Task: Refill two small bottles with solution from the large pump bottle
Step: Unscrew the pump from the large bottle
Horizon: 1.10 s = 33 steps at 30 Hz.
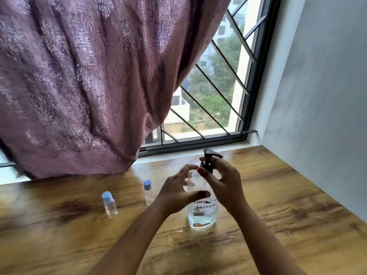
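The large pump bottle (202, 213) is standing upright on the wooden table (278, 225), towards the window, and it is being handled by both hands. Its clear body is being gripped by the left hand (176, 193). The fingers are being curled round the shoulder, and the thumb is lying across the front just above the handwritten label. The black pump (211, 155) is being pinched at its collar by the fingertips of the right hand (226, 183), with the spout left free above them and pointing right. Whether the collar is being turned cannot be told.

The two small bottles are being left untouched on the table to the left. The nearer small bottle (109, 204) is standing well apart from the hands, and the farther small bottle (148, 192) is standing just beside the left hand. Both are upright, with their blue caps on.

The step in hand is judged to be the readying of the pump, either unlocking it or unscrewing it. No refilling appears to have been started, since both small bottles are capped. For the next move, one small bottle is likely to need uncapping and bringing close under the spout, or under the open neck. Its narrow mouth is calling for careful aim and a gentle flow, so that no solution is spilled on the table.
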Each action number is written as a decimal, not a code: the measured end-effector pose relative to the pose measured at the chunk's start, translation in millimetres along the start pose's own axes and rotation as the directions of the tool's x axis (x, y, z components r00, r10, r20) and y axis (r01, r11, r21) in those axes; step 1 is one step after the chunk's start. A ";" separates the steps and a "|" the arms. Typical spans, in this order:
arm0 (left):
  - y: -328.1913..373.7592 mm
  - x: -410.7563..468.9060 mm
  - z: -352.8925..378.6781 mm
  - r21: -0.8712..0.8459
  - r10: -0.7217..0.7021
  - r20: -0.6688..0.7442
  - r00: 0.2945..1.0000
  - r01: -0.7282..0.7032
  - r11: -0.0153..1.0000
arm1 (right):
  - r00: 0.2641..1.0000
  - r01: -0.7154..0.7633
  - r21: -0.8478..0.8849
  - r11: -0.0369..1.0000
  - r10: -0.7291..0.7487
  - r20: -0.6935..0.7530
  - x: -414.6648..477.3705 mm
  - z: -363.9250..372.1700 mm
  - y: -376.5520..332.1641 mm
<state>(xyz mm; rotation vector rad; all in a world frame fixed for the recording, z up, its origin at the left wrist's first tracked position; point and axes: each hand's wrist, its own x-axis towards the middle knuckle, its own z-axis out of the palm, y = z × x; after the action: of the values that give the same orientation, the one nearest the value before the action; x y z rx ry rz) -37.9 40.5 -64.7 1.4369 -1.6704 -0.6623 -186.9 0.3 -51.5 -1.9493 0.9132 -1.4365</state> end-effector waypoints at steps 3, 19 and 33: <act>-2.3 -8.4 2.7 -0.119 -0.003 0.041 0.999 0.008 0.993 | 0.988 0.006 0.102 0.995 -0.021 0.150 -5.4 -16.2 -0.5; -0.3 -60.3 80.4 -0.450 0.151 -0.194 0.969 -0.225 0.864 | 0.966 -0.004 0.601 0.799 -0.151 0.208 -33.4 -31.2 2.2; -0.5 -72.1 92.8 -0.467 0.182 -0.223 0.958 -0.269 0.843 | 0.992 0.093 0.566 0.819 -0.127 0.022 -61.9 -28.0 -4.7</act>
<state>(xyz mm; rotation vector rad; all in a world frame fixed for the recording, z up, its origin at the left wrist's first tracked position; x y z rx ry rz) -114.3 99.5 -131.6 0.8851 -1.3768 -0.7426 -225.2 50.8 -76.5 -1.5926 0.2864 -1.4902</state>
